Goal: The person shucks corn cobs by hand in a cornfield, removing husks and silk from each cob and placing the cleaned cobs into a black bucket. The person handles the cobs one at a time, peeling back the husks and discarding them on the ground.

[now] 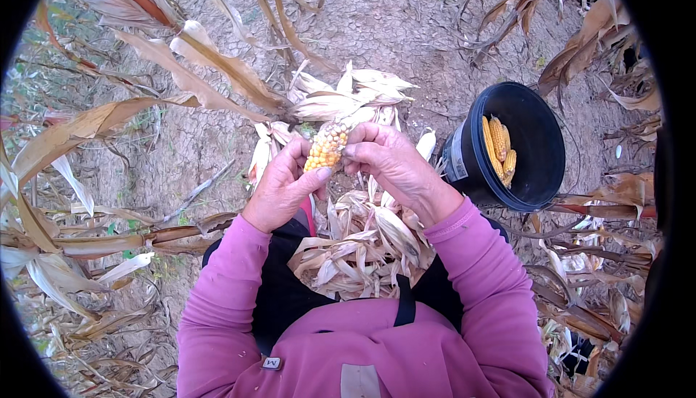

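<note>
My left hand [286, 183] grips the lower part of a husked ear of corn [326, 146], its thumb across the base. The cob has yellow kernels, with pale and discoloured ones toward the upper end. Against the cob's right side, my right hand [389, 161] has thumb and fingertips pinched together; whether a kernel or something else is between them cannot be seen. Dry corn husks [375, 235] lie in a heap between my legs, and more husks [348, 96] lie on the soil beyond my hands.
To the right, a black plastic bucket [473, 150] leans tilted with several yellow corn cobs [498, 148] inside. Dry cornstalks and leaves [92, 120] rise on the left, with others [587, 44] at the right. Cracked bare soil [375, 23] stretches ahead.
</note>
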A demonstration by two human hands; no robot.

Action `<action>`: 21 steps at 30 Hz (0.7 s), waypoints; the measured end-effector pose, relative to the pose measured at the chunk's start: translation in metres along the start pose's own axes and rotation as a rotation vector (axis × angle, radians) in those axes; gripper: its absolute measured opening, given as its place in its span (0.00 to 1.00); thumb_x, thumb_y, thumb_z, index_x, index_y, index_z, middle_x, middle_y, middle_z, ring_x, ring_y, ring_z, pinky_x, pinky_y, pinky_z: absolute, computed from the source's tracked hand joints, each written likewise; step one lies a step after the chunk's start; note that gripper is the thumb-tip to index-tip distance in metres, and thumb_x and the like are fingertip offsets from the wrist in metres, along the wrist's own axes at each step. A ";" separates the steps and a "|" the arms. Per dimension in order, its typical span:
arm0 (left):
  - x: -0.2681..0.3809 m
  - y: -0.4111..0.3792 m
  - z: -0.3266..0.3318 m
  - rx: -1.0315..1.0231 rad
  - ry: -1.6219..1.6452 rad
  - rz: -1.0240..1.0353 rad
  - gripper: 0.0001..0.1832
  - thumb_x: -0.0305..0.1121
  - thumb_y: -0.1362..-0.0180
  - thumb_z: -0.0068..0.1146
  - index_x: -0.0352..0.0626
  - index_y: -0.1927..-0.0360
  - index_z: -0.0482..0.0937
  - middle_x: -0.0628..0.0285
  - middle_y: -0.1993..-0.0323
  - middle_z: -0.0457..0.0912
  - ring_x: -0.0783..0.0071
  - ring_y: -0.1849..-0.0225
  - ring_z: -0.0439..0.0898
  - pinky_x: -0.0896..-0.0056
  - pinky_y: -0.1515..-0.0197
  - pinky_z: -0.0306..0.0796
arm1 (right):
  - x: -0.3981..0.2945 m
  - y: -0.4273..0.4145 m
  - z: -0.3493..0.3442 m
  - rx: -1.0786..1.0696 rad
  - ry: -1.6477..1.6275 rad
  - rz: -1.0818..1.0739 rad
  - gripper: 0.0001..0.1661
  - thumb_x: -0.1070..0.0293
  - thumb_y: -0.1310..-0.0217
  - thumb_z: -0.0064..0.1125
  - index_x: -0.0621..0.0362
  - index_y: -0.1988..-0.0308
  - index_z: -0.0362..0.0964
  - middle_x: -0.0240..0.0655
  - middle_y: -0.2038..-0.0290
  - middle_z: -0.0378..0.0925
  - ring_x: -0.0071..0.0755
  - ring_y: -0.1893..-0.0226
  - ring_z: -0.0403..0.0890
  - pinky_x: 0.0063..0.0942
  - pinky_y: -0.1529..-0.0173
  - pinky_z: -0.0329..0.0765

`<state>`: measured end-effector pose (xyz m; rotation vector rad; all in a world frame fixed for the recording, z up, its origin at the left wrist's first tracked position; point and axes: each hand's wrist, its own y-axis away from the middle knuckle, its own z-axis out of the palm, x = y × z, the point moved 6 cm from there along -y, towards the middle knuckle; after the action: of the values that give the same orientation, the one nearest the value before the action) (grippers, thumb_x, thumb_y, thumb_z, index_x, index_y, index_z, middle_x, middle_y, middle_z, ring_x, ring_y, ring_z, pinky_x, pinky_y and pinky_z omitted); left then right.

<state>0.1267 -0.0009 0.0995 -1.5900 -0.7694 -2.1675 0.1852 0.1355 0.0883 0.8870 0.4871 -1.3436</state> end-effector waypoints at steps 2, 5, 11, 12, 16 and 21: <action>0.003 0.000 0.004 -0.010 0.002 0.000 0.15 0.34 0.38 0.54 0.37 0.52 0.67 0.64 0.62 0.76 0.79 0.69 0.76 0.77 0.67 0.73 | -0.001 0.001 0.000 -0.001 0.025 -0.007 0.05 0.70 0.41 0.58 0.60 0.65 0.73 0.28 0.71 0.75 0.18 0.72 0.76 0.17 0.64 0.73; 0.003 -0.001 0.007 -0.033 0.061 -0.050 0.18 0.36 0.36 0.51 0.36 0.49 0.67 0.63 0.61 0.76 0.78 0.69 0.76 0.76 0.67 0.73 | -0.005 0.002 0.001 -0.007 0.043 -0.027 0.06 0.71 0.40 0.56 0.61 0.64 0.73 0.29 0.70 0.76 0.18 0.71 0.76 0.17 0.64 0.74; 0.003 0.000 0.007 -0.013 0.106 -0.070 0.18 0.37 0.36 0.50 0.36 0.47 0.67 0.62 0.62 0.76 0.78 0.69 0.76 0.76 0.67 0.73 | -0.012 0.006 0.006 -0.014 0.077 -0.068 0.07 0.70 0.38 0.55 0.62 0.63 0.72 0.29 0.70 0.76 0.18 0.72 0.77 0.17 0.65 0.74; 0.002 -0.001 0.007 0.000 0.094 -0.063 0.18 0.36 0.36 0.51 0.37 0.47 0.67 0.63 0.62 0.76 0.78 0.69 0.76 0.76 0.67 0.73 | -0.013 0.007 0.006 -0.011 0.083 -0.076 0.07 0.69 0.38 0.55 0.62 0.63 0.72 0.29 0.70 0.76 0.18 0.72 0.77 0.17 0.66 0.74; -0.002 -0.005 0.005 -0.008 -0.023 0.011 0.16 0.33 0.37 0.53 0.37 0.49 0.66 0.64 0.63 0.75 0.81 0.68 0.76 0.78 0.67 0.72 | -0.012 0.006 0.003 0.018 0.274 -0.119 0.07 0.69 0.39 0.57 0.62 0.66 0.72 0.29 0.71 0.76 0.17 0.72 0.76 0.17 0.66 0.74; -0.001 -0.006 0.005 -0.029 -0.154 0.070 0.14 0.31 0.38 0.54 0.37 0.53 0.66 0.64 0.62 0.74 0.83 0.67 0.74 0.79 0.67 0.72 | -0.011 0.006 0.001 0.002 0.251 -0.128 0.08 0.69 0.39 0.57 0.62 0.67 0.73 0.30 0.71 0.76 0.17 0.73 0.76 0.17 0.65 0.74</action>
<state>0.1271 0.0070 0.0981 -1.7879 -0.7183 -2.0349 0.1882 0.1416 0.0990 1.0467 0.7469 -1.3549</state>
